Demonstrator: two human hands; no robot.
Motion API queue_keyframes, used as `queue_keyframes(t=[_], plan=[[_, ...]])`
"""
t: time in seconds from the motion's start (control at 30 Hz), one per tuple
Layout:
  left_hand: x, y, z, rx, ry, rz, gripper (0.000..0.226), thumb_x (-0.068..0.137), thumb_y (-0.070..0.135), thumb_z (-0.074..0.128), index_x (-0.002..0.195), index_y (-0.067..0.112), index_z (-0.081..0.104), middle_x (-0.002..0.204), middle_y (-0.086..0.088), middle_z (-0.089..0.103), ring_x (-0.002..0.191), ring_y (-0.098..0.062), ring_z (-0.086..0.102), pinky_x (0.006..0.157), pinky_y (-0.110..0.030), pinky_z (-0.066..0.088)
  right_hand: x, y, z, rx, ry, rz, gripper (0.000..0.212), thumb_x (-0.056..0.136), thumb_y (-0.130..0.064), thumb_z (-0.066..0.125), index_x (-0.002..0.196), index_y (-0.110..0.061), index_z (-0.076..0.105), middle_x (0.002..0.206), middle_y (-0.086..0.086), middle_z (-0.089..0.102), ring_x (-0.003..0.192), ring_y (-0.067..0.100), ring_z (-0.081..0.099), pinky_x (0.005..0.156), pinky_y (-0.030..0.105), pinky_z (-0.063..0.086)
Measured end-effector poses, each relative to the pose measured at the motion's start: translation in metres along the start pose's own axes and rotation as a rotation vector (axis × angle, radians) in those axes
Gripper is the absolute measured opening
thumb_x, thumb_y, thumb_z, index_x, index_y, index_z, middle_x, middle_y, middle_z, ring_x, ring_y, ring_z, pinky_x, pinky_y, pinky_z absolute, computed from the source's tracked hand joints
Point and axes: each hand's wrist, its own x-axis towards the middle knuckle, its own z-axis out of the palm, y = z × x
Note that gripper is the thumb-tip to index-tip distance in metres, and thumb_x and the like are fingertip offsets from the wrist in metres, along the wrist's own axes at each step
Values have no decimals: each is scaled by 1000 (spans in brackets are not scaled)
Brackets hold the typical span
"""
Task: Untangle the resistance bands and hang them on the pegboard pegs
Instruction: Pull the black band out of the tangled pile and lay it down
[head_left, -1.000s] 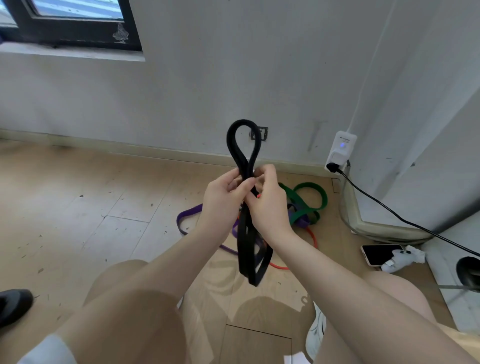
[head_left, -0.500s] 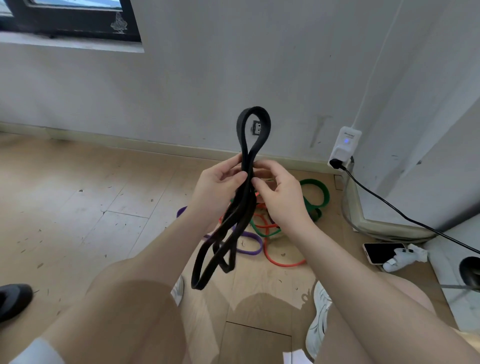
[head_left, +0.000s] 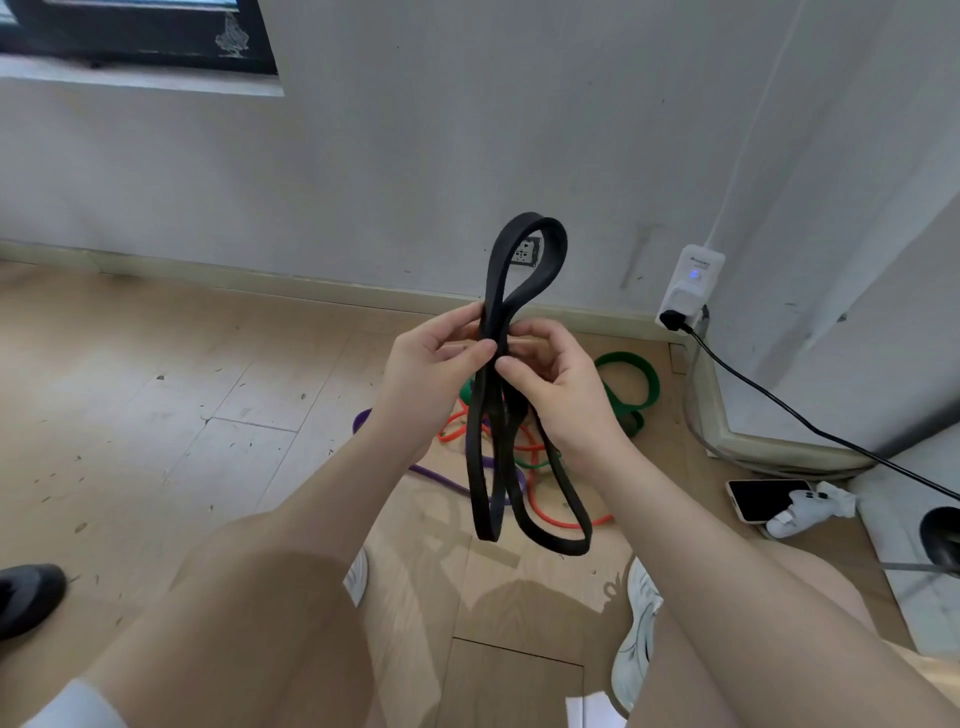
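I hold the black resistance band (head_left: 524, 291) in front of me above the floor, both hands pinching it at one crossing point. My left hand (head_left: 431, 374) clamps the strands between thumb and fingers; my right hand (head_left: 558, 384) pinches them from the other side. One loop stands up above the grip and two loops hang below. The band looks light, soft and grippy, so I judge it best taken at the crossing, one strand per hand. The orange band (head_left: 540, 501), green band (head_left: 631, 382) and purple band (head_left: 441, 480) lie tangled on the wooden floor (head_left: 156, 395) below. No pegboard is in view.
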Motion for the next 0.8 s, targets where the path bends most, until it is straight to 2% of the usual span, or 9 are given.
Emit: queue_keyframes(t=[0.1,0.23,0.4,0.47,0.57,0.67,0.73,0.8], plan=[[-1,-2,1,5,-11,-10,34,89,2,56,121,15,62,98,3,72,91,-8,68,78,-19,55,0,2,1,-35,36,-33,24,86,-11,63,106,-21,55,100,0,68,95,16,66,85,37,56],[-2,-1,4,-4,0,-3,32,90,2,55,120,13,61,96,2,71,87,-7,69,72,-16,53,1,3,3,0,95,-50,22,86,-8,63,97,-25,57,97,-2,69,94,14,66,87,34,55],[-4,-5,3,-3,14,1,26,90,3,54,108,20,63,95,1,72,90,-11,69,81,-27,56,2,5,4,-10,84,-49,19,85,-8,63,102,-15,57,98,2,68,92,12,66,82,27,55],[-6,-5,5,-9,7,-8,27,90,3,55,102,24,64,97,1,72,92,-12,69,82,-28,55,1,6,6,-22,75,-59,19,85,-10,64,102,-17,57,102,3,66,91,13,66,79,26,56],[-8,-7,4,-47,9,-44,29,89,2,55,101,26,64,99,2,72,96,-12,68,86,-32,54,0,6,7,5,59,-71,20,84,-11,65,95,-26,58,107,5,61,87,14,64,73,17,53],[-9,-6,3,-31,-6,-59,26,87,5,60,105,24,61,100,0,72,95,-13,68,85,-35,55,0,6,5,-113,75,-90,16,82,-17,67,91,-29,59,97,-5,58,86,11,57,77,23,51],[-11,-5,5,-4,5,-31,26,85,6,63,102,26,61,97,0,73,92,-12,69,84,-34,56,-2,6,6,-131,66,-79,14,83,-19,67,94,-23,60,92,-5,61,83,11,57,76,26,52],[-13,-2,9,10,40,-3,25,85,6,62,99,27,62,95,0,72,91,-12,69,83,-32,56,-4,2,5,-113,67,-83,14,83,-19,67,93,-23,60,91,-4,64,82,11,60,73,23,54]])
